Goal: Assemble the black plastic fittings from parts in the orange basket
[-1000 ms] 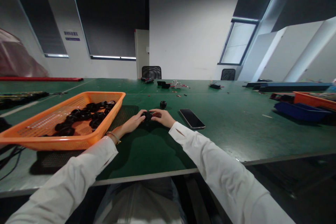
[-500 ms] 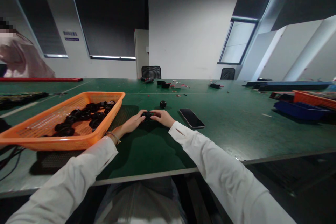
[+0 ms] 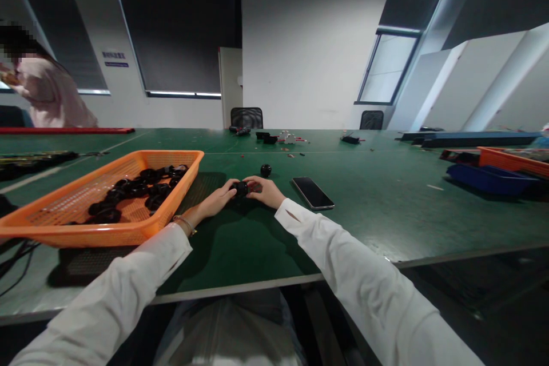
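Just above the green tabletop, a small black round part (image 3: 241,189) sits between my two hands. My left hand (image 3: 220,198) grips its left side, with thumb and fingers closed on it. At its right side, my right hand (image 3: 266,191) is curled, its thumb and fingertips pinched against the part. A little beyond my hands, another black round part (image 3: 266,170) stands on the table. To the left, an orange plastic basket (image 3: 180,206) holds several similar black parts (image 3: 139,186). The exact kind of these parts is too small to make out.
A smartphone (image 3: 313,193) lies right of my right hand. Farther back are small black and white pieces (image 3: 286,137). A blue tray (image 3: 491,179) and an orange basket (image 3: 514,161) stand at the right. A person in pink (image 3: 55,91) is at the far left.
The black part between my hands has turned slightly and shows more of its side. My right fingers have shifted a little. The person at far left has moved further into view.
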Available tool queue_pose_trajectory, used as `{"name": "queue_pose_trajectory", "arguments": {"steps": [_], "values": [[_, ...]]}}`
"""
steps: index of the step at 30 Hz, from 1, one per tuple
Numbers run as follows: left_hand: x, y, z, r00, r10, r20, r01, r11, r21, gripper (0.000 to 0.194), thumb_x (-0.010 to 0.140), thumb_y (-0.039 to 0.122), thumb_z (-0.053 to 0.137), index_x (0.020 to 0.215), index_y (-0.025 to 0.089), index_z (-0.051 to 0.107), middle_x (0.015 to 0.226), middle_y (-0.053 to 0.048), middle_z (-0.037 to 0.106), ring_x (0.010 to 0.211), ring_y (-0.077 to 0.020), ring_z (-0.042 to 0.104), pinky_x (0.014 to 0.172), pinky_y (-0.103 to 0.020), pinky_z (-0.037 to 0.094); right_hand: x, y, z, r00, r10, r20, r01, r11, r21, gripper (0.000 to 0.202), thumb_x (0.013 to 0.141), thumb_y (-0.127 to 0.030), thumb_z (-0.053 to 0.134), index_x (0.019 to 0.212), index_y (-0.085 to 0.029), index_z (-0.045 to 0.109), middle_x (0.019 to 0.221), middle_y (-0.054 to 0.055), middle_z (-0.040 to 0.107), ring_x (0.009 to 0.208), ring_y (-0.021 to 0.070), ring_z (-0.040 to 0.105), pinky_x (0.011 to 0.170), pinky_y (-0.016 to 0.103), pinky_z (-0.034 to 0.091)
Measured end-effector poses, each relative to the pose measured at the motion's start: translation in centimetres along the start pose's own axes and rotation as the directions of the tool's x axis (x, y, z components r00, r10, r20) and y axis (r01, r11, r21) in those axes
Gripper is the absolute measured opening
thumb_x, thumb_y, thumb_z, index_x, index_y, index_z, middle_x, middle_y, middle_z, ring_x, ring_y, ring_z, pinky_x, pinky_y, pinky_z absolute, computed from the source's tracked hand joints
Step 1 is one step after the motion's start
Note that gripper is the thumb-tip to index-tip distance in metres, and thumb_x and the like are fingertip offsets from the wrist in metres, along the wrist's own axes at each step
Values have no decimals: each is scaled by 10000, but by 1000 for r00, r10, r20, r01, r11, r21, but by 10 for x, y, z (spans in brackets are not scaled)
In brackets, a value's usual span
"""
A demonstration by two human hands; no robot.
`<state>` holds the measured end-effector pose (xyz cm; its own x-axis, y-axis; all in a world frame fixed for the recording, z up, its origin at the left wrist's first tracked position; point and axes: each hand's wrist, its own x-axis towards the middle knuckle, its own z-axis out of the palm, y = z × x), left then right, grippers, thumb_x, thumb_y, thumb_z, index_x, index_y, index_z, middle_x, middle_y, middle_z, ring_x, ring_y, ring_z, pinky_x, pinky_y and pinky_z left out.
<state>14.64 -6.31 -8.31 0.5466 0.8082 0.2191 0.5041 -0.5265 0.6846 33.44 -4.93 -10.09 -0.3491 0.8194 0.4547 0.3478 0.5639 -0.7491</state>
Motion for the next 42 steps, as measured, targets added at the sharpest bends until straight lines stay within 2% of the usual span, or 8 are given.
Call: {"name": "queue_pose_trajectory", "arguments": {"steps": [13, 21, 30, 39, 42], "values": [[0, 0, 0, 1000, 5, 5, -5, 1000, 14, 408, 817, 344, 290, 1159, 137, 373, 669, 21, 430, 597, -132, 427, 596, -261, 358, 1, 1, 0, 999, 42, 16, -42, 999, 18, 429, 606, -172, 659, 1030, -173, 599, 794, 21, 646, 727, 131, 597, 790, 323, 463], [0, -2, 1, 1000, -7, -6, 7, 1000, 9, 407, 820, 344, 295, 1164, 143, 378, 636, 30, 428, 577, -128, 422, 576, -253, 355, 0, -2, -1, 999, 48, 16, -48, 998, -37, 404, 635, -198, 645, 1034, -159, 601, 791, 29, 640, 730, 132, 584, 780, 310, 453], [-2, 1, 0, 1000, 23, -15, -23, 1000, -6, 386, 825, 326, 296, 1158, 153, 388, 741, 0, 500, 674, -136, 468, 695, -271, 385, 0, -2, 0, 998, 60, 25, -58, 995, -75, 373, 678, -247, 616, 1034, -139, 603, 805, 44, 649, 725, 136, 584, 735, 288, 455], [-2, 3, 0, 1000, 19, 1, -19, 1000, 16, 387, 820, 319, 307, 1158, 150, 387, 761, -13, 518, 716, -152, 487, 742, -289, 382, 0, -1, -1, 997, 60, 43, -53, 988, -144, 315, 723, -306, 576, 980, -130, 619, 796, 59, 651, 709, 154, 583, 712, 303, 452], [-1, 3, 0, 1000, 16, 4, -16, 1000, 20, 386, 819, 313, 310, 1155, 141, 390, 772, -19, 524, 718, -154, 489, 748, -296, 384, -1, 0, -1, 996, 52, 66, -45, 994, -101, 373, 684, -270, 611, 1022, -114, 585, 776, 53, 633, 702, 149, 581, 705, 299, 460]]}}
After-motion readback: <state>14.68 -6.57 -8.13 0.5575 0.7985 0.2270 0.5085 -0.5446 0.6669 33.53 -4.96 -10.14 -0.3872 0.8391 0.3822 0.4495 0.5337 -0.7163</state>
